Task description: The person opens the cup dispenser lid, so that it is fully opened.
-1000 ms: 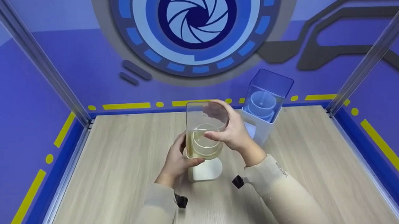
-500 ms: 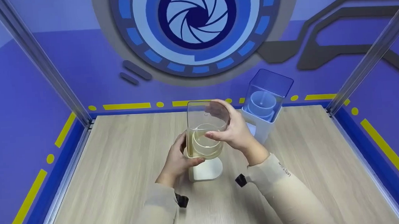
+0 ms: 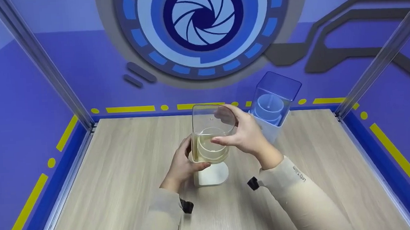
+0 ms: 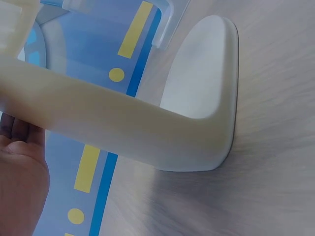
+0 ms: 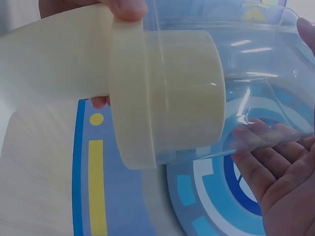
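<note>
Both hands on the clear dispenser at mid-bench

The left hand [image 3: 182, 164] grips the clear dispenser [image 3: 210, 143] low down; the right hand [image 3: 243, 135] grips its upper container. A blue dispenser [image 3: 274, 105] stands near the bench's [image 3: 105, 178] far edge.

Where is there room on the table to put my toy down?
Bare wood lies left of the left hand, toward the blue edge, and at the right front. It is crowded mid-table: the clear container, right hand and blue dispenser.

Bright, even light from overhead; shadows on the desk [image 3: 124, 191] stay faint. Head view sharp, slightly bowed at the edges. Wrist views are soft close up, with pale glare streaks.
</note>
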`<action>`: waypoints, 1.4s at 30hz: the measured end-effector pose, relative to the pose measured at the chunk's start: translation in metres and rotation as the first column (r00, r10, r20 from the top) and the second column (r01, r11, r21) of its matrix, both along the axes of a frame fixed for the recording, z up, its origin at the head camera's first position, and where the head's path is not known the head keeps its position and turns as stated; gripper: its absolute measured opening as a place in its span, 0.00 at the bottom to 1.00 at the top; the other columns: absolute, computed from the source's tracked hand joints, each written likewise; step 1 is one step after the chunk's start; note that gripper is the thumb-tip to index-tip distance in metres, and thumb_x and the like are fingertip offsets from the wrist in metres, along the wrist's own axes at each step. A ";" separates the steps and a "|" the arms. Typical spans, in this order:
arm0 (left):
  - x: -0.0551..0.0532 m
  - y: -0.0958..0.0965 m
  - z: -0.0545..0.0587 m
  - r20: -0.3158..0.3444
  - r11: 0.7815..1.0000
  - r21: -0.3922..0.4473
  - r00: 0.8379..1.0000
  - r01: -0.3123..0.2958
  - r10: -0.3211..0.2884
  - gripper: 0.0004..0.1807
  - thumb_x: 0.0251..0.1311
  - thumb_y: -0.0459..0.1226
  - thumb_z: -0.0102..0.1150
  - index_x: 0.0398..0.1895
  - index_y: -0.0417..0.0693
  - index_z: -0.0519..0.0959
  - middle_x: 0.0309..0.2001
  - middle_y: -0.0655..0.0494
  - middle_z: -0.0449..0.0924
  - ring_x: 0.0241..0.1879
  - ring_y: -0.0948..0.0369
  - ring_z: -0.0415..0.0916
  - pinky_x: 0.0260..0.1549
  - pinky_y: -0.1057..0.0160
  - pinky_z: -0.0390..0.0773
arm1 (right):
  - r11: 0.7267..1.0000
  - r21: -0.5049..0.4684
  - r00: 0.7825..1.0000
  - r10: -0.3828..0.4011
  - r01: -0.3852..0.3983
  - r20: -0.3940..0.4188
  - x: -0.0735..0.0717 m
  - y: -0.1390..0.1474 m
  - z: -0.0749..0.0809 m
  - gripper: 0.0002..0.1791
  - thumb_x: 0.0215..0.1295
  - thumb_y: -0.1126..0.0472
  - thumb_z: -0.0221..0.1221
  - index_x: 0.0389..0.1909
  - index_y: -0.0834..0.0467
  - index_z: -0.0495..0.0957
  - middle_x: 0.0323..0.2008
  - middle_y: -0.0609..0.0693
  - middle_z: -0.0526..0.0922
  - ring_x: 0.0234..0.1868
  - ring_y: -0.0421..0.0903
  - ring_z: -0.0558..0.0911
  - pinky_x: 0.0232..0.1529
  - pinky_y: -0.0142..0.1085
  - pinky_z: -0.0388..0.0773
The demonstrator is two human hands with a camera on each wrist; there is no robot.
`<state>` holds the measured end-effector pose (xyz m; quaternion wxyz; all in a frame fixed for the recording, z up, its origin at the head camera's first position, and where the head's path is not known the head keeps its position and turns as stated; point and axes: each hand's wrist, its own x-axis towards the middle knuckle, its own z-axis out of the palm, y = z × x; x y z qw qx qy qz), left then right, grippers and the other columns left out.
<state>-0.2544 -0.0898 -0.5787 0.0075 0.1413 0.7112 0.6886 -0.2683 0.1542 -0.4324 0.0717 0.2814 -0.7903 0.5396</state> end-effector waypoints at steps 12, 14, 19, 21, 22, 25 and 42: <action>0.000 0.001 0.000 -0.006 0.999 -0.033 1.000 -0.007 0.006 0.72 0.39 0.56 0.96 0.89 0.48 0.65 0.81 0.48 0.74 0.84 0.45 0.69 0.90 0.37 0.57 | 0.993 -0.118 0.997 0.035 -0.027 0.068 -0.001 -0.003 -0.002 0.54 0.51 0.62 0.88 0.77 0.71 0.71 0.71 0.67 0.85 0.75 0.66 0.84 0.79 0.52 0.80; 0.000 0.000 0.000 -0.002 0.999 -0.035 1.000 -0.004 0.004 0.71 0.40 0.55 0.96 0.89 0.48 0.65 0.81 0.47 0.74 0.83 0.45 0.70 0.90 0.36 0.58 | 0.993 -0.110 0.997 0.036 -0.029 0.068 0.001 -0.002 -0.001 0.55 0.51 0.62 0.88 0.78 0.71 0.70 0.72 0.67 0.85 0.75 0.64 0.84 0.80 0.53 0.80; 0.000 0.000 0.001 0.016 0.999 -0.042 1.000 -0.006 0.007 0.68 0.42 0.46 0.95 0.89 0.48 0.65 0.81 0.47 0.73 0.84 0.44 0.69 0.90 0.35 0.58 | 0.999 -0.042 0.998 -0.001 0.004 0.070 0.001 -0.001 0.003 0.55 0.51 0.59 0.88 0.78 0.67 0.72 0.70 0.62 0.87 0.71 0.60 0.88 0.74 0.53 0.85; 0.001 0.000 0.001 0.019 0.999 -0.052 1.000 -0.011 0.012 0.67 0.44 0.44 0.94 0.89 0.49 0.64 0.82 0.47 0.73 0.85 0.43 0.68 0.90 0.35 0.58 | 1.000 -0.017 0.997 -0.014 0.016 0.075 -0.001 -0.001 0.004 0.55 0.50 0.57 0.88 0.79 0.66 0.72 0.69 0.60 0.88 0.69 0.60 0.89 0.71 0.53 0.87; 0.001 0.000 0.002 0.021 0.998 -0.056 1.000 -0.013 0.014 0.67 0.44 0.43 0.93 0.89 0.49 0.65 0.82 0.47 0.73 0.85 0.43 0.67 0.90 0.35 0.57 | 1.000 -0.006 0.997 -0.020 0.020 0.076 -0.001 -0.001 0.005 0.56 0.50 0.56 0.88 0.79 0.66 0.73 0.69 0.60 0.88 0.68 0.60 0.90 0.71 0.53 0.88; 0.002 0.000 0.002 0.022 0.998 -0.066 1.000 -0.019 0.020 0.66 0.45 0.42 0.93 0.89 0.49 0.65 0.82 0.47 0.72 0.86 0.43 0.66 0.90 0.36 0.57 | 1.000 0.006 0.997 -0.018 0.017 0.077 -0.002 -0.001 0.005 0.56 0.51 0.55 0.88 0.79 0.66 0.72 0.68 0.61 0.89 0.67 0.61 0.90 0.70 0.54 0.88; 0.001 0.000 0.003 0.023 0.997 -0.072 1.000 -0.018 0.020 0.65 0.45 0.41 0.92 0.89 0.48 0.65 0.81 0.46 0.73 0.84 0.43 0.69 0.89 0.36 0.61 | 1.000 -0.017 0.997 -0.003 0.004 0.073 -0.004 -0.001 0.011 0.54 0.52 0.55 0.88 0.78 0.65 0.73 0.67 0.61 0.90 0.69 0.59 0.89 0.72 0.57 0.87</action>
